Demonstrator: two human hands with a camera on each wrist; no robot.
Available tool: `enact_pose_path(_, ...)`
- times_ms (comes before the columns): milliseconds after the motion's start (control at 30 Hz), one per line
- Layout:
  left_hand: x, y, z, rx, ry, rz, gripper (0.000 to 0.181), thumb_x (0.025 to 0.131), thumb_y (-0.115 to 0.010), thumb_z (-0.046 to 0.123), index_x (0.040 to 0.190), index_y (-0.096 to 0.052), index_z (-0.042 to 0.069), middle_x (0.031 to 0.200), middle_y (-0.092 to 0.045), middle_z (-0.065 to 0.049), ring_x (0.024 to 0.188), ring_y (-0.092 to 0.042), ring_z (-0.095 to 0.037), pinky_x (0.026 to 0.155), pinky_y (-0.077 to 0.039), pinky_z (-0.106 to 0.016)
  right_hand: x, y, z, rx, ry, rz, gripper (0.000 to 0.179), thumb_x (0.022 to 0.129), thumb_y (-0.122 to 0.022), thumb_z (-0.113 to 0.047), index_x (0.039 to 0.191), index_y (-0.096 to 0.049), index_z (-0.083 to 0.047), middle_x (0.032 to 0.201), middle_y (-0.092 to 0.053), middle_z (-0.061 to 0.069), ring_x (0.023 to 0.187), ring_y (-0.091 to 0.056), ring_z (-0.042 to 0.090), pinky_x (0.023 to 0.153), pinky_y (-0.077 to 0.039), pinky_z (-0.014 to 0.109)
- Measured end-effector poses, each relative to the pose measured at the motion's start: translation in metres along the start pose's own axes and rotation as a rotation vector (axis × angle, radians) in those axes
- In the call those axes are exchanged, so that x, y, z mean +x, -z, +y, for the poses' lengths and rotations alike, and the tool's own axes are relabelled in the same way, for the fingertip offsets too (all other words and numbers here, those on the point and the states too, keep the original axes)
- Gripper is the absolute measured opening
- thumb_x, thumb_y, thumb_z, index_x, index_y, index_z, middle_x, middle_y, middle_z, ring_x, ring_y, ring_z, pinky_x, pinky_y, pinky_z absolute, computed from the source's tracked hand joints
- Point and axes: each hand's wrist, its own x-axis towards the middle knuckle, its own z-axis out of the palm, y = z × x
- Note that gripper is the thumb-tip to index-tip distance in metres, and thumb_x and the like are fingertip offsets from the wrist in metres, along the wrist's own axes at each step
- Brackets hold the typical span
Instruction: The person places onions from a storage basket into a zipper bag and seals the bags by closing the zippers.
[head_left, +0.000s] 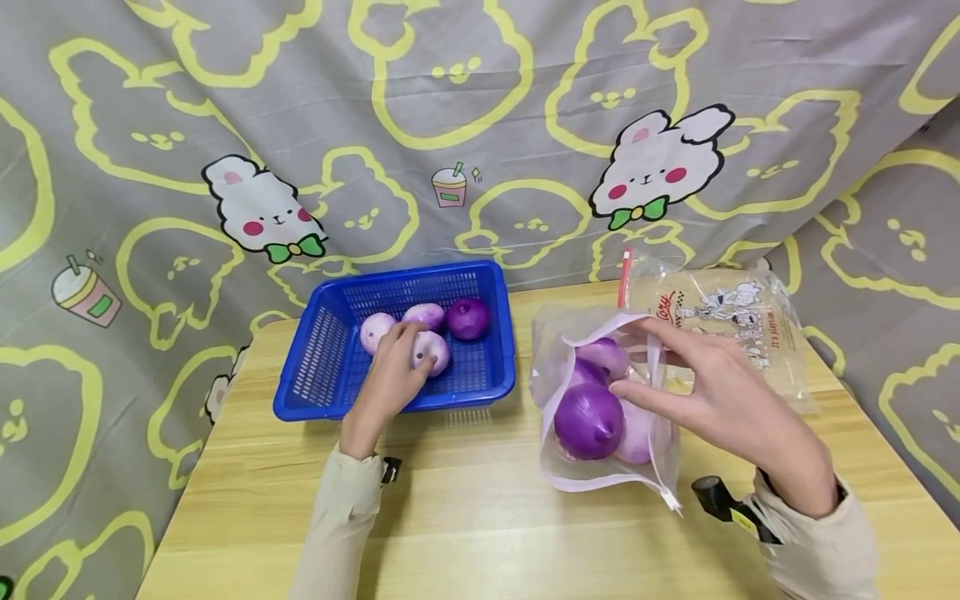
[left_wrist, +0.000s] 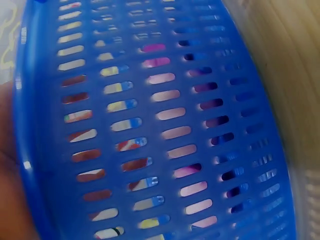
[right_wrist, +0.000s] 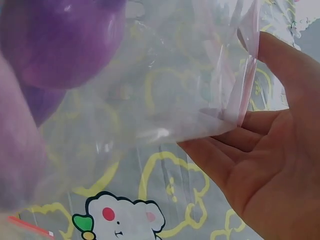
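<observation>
My left hand [head_left: 395, 367] reaches over the near rim of a blue plastic basket [head_left: 288, 408], its thumb and fingers gripping a pale purple onion [head_left: 431, 353]. Beside that onion lie two more pale ones and a dark purple onion [head_left: 468, 319]. In the left wrist view the slotted basket wall [left_wrist: 150, 110] covers most of the scene, with onions showing through the slots. My right hand [head_left: 723, 400] pinches the rim of a clear zip bag [head_left: 551, 479], holding its mouth apart. Inside the bag sit several onions, a dark purple one [head_left: 588, 421] on top; the right wrist view shows the bag's side [right_wrist: 165, 95].
Behind the right hand, a second clear bag [head_left: 720, 317] with printed cartoon figures and a red slider lies flat on the wooden table [head_left: 465, 517]. A grey curtain [head_left: 525, 92] with yellow outlines hangs along the table's back edge.
</observation>
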Motion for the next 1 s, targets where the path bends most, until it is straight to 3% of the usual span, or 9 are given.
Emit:
enact_pose_path(133,0.005,-0.005,-0.003,0.052,0.012,-0.042,0.039,0.082,-0.075,0.006,0.117,-0.063,-0.005,0.119,-0.058,-0.027,0.109,-0.055,-0.049,0.096,-0.043,-0.058,-0.002,0.003,0.000,0.025,-0.006,-0.031,0.053,0.090,-0.075,-0.025,0.137,-0.058,-0.010,0.120,-0.069,0.005,0.097,-0.069,0.024,0.081,-0.055,0.042)
enact_pose_path(400,0.010,-0.011,-0.007,0.077,0.064,-0.137,0.046,0.081,-0.074,0.007,0.123,-0.060,-0.004,0.127,-0.055,-0.029,0.115,-0.055,-0.044,0.098,-0.045,-0.054,-0.004,0.008,0.001,0.080,-0.018,-0.166,0.046,0.103,-0.055,-0.021,0.148,-0.046,-0.014,0.128,-0.065,0.004,0.098,-0.069,0.014,0.082,-0.056,0.037)
enact_pose_path(600,0.011,-0.012,-0.010,0.085,0.070,-0.135,0.051,0.080,-0.077,0.007,0.126,-0.059,-0.003,0.130,-0.052,-0.030,0.113,-0.056,-0.046,0.097,-0.045,-0.056,-0.007,0.013,0.001,0.217,-0.015,-0.274,0.053,0.104,-0.052,-0.013,0.154,-0.035,-0.013,0.143,-0.052,0.004,0.118,-0.060,0.020,0.093,-0.052,0.026)
enact_pose_path(733,0.011,-0.012,-0.011,0.084,0.082,-0.134,0.053,0.079,-0.079,0.007,0.126,-0.059,-0.002,0.130,-0.052,-0.029,0.111,-0.056,-0.048,0.096,-0.046,-0.057,-0.009,0.014,0.001,0.271,-0.047,-0.329,0.063,0.102,-0.056,-0.016,0.157,-0.026,-0.013,0.152,-0.040,0.009,0.125,-0.056,0.027,0.098,-0.048,0.023)
enact_pose_path(1000,0.014,-0.012,-0.011,0.096,0.137,-0.171,0.053,0.081,-0.075,0.009,0.129,-0.056,0.000,0.129,-0.055,-0.027,0.115,-0.054,-0.048,0.094,-0.046,-0.060,-0.009,0.010,0.002,0.267,0.045,-0.326,0.067,0.098,-0.061,-0.007,0.156,-0.027,-0.011,0.149,-0.046,0.006,0.124,-0.056,0.021,0.094,-0.052,0.028)
